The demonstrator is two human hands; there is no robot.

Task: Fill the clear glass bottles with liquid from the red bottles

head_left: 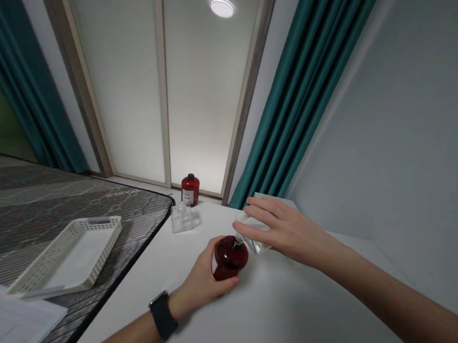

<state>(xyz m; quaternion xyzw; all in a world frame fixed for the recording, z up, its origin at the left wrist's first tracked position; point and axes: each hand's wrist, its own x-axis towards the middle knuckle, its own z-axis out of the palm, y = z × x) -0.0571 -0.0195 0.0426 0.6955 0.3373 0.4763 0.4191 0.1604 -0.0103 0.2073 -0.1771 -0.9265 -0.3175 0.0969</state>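
Observation:
My left hand (209, 273) is closed around a dark red, see-through bottle (230, 259), which leans toward the right. The bottle's mouth has no cap on it. Above and to the right, my right hand (274, 228) grips a clear bottle (258, 245) from the top. That clear bottle is tilted, its narrow end close against the red bottle's mouth; whether the two touch I cannot tell. My right fingers cover much of it. Farther back stands a second red bottle (190, 189), upright, with a black cap and a white label.
A clear plastic holder (183, 218) sits in front of the capped bottle on the white table (273, 312). To the left, on a grey striped surface, lie a white perforated basket (106, 251) and some papers (11, 318). A pale box (276, 199) is partly hidden behind my right hand.

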